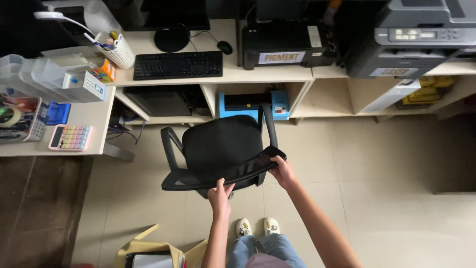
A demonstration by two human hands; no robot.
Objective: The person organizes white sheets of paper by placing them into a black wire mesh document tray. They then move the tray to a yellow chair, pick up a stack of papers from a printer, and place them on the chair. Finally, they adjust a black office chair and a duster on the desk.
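Fingers of both hands on black chair point(220, 149) backrest, white basket point(119, 52) w/ pens

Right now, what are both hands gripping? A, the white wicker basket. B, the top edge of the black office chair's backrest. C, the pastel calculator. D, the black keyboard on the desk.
B: the left hand and right hand both clasp the top edge of the black office chair's backrest, away from the desk items.
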